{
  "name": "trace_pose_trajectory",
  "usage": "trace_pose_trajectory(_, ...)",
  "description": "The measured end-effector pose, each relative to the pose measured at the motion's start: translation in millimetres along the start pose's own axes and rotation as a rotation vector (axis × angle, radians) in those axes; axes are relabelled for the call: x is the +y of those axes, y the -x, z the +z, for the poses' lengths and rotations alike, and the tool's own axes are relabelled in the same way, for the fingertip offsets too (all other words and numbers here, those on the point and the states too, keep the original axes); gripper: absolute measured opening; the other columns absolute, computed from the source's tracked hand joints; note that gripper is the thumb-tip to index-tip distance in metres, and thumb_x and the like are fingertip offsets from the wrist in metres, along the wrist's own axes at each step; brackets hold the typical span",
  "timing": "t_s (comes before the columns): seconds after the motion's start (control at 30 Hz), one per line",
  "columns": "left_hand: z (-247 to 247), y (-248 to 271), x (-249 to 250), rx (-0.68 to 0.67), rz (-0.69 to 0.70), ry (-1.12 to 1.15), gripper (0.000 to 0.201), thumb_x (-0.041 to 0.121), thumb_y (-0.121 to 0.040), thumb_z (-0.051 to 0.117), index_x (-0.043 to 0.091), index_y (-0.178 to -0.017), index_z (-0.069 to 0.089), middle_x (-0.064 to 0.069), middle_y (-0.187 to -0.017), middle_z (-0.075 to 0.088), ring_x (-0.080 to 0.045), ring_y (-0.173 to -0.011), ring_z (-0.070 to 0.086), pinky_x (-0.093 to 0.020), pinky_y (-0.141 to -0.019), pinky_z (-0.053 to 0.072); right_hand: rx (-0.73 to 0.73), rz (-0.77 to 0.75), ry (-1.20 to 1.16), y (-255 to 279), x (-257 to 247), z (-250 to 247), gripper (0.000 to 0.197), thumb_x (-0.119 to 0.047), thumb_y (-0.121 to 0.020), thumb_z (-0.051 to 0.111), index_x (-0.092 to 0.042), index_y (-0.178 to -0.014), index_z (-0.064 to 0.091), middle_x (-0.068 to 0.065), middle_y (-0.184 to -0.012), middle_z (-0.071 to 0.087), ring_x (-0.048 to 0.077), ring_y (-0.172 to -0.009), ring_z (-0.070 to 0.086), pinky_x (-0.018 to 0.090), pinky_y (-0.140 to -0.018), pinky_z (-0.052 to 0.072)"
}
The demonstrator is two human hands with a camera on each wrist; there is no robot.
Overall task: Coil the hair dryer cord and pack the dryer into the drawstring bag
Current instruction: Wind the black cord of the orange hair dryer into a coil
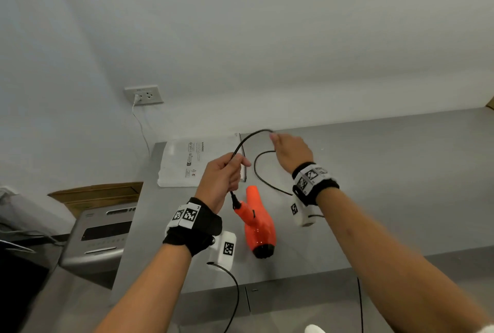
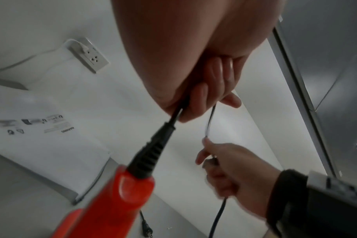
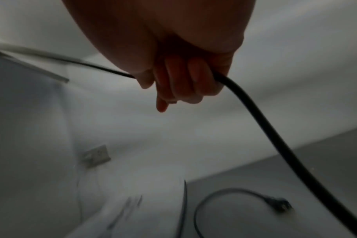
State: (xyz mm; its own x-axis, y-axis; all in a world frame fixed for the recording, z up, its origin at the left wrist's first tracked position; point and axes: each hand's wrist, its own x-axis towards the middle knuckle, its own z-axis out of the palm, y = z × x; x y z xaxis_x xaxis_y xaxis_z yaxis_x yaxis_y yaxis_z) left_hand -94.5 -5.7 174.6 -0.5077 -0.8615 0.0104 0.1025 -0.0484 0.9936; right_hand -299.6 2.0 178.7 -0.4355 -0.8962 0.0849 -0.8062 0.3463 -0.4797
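An orange hair dryer (image 1: 258,223) lies on the grey counter (image 1: 387,185), handle toward the far side, nozzle toward me. Its black cord (image 1: 247,138) rises from the strain relief (image 2: 151,153) on the orange handle (image 2: 112,201). My left hand (image 1: 224,175) grips the cord just above the handle. My right hand (image 1: 290,152) holds the cord farther along, raised over the counter, fingers curled round it (image 3: 185,83). More cord loops on the counter (image 1: 258,172), ending in a plug (image 3: 279,205). A flat white drawstring bag (image 1: 187,161) with printed warnings lies at the counter's far left.
A wall outlet (image 1: 144,94) with a white cable plugged in sits above the counter's left end. A grey appliance (image 1: 99,236) and a cardboard box (image 1: 96,193) stand left of the counter. The counter's near edge (image 1: 294,279) runs below the dryer.
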Motion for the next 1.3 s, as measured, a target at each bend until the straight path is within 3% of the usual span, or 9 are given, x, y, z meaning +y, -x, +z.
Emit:
trace_pose_trajectory(0.13,8,-5,0,0.032,0.029,0.051,0.030,0.026,-0.107,0.044,0.013,-0.117,0.070,-0.006,-0.068,0.057,-0.016,-0.052,0.047,-0.027,-0.049,0.035,-0.421,-0.182,0.197,58,-5,51,0.033,-0.029,-0.108,0.034,-0.009,-0.116,0.059,0.017,-0.114,0.068,0.037,-0.101,0.066,0.043,-0.084,0.051)
trace_pose_trajectory(0.2,9,-6,-2,0.038,-0.032,0.140,0.032,0.031,-0.107,0.045,0.019,-0.131,0.063,-0.010,-0.090,0.071,-0.023,-0.072,0.068,-0.036,-0.065,0.058,-0.489,-0.251,0.216,89,-15,60,0.027,-0.026,-0.106,0.035,-0.010,-0.115,0.056,0.013,-0.105,0.068,0.034,-0.094,0.067,0.041,-0.076,0.050)
trace_pose_trajectory(0.33,2,-7,-7,0.015,-0.095,0.116,0.037,0.037,-0.106,0.045,0.026,-0.139,0.056,-0.011,-0.117,0.074,-0.034,-0.105,0.074,-0.052,-0.091,0.057,-0.515,-0.409,0.353,121,-36,34,0.025,-0.023,-0.105,0.038,-0.007,-0.114,0.055,0.015,-0.102,0.067,0.034,-0.082,0.065,0.041,-0.069,0.049)
trace_pose_trajectory(0.5,5,-6,2,-0.076,-0.101,-0.042,0.033,0.033,-0.106,0.045,0.024,-0.132,0.063,-0.011,-0.103,0.076,-0.023,-0.069,0.073,-0.040,-0.073,0.057,-0.235,-0.703,0.383,90,-45,-33,0.022,-0.027,-0.102,0.047,-0.025,-0.118,0.062,-0.001,-0.100,0.071,0.027,-0.079,0.069,0.037,-0.064,0.054)
trace_pose_trajectory(0.6,10,-3,4,-0.185,-0.102,-0.045,0.031,0.033,-0.107,0.045,0.019,-0.123,0.068,-0.019,-0.083,0.071,-0.030,-0.052,0.065,-0.049,-0.075,0.058,-0.081,-0.627,0.239,62,-40,-59,0.022,-0.024,-0.095,0.050,-0.027,-0.115,0.057,-0.007,-0.080,0.069,0.026,-0.073,0.064,0.034,-0.062,0.045)
trace_pose_trajectory(0.73,9,1,1,-0.199,-0.068,-0.051,0.036,0.030,-0.108,0.040,0.011,-0.104,0.070,-0.009,-0.056,0.046,-0.016,-0.039,0.034,-0.029,-0.050,0.046,-0.216,-0.542,0.101,34,-25,-54,0.036,-0.026,-0.092,0.057,-0.033,-0.127,0.055,-0.013,-0.055,0.050,0.008,-0.055,0.048,0.033,-0.062,0.041)
trace_pose_trajectory(0.93,7,1,6,-0.227,-0.126,-0.078,0.045,0.047,-0.097,0.051,0.018,-0.063,0.050,0.000,-0.055,0.022,-0.011,-0.044,0.016,-0.025,-0.043,0.015,-0.273,-0.593,-0.027,27,-22,-39,0.016,-0.028,-0.088,0.059,-0.016,-0.083,0.067,-0.005,-0.061,0.057,0.020,-0.063,0.052,0.037,-0.067,0.047)
trace_pose_trajectory(1.17,4,-2,0,-0.239,-0.093,0.092,0.033,0.024,-0.105,0.045,0.007,-0.080,0.060,-0.002,-0.047,0.043,-0.009,-0.034,0.027,-0.023,-0.037,0.017,-0.150,-0.372,-0.288,37,-8,12,0.024,-0.035,-0.101,0.049,-0.021,-0.082,0.055,-0.006,-0.063,0.055,0.022,-0.062,0.053,0.038,-0.062,0.043)
trace_pose_trajectory(1.3,8,-1,-5,-0.148,-0.064,0.187,0.022,0.018,-0.108,0.039,0.005,-0.101,0.057,-0.021,-0.096,0.076,-0.027,-0.067,0.070,-0.028,-0.059,0.054,-0.252,-0.241,-0.064,69,10,74,0.049,-0.051,-0.098,0.024,-0.017,-0.118,0.053,0.010,-0.090,0.069,0.031,-0.073,0.063,0.045,-0.067,0.053)
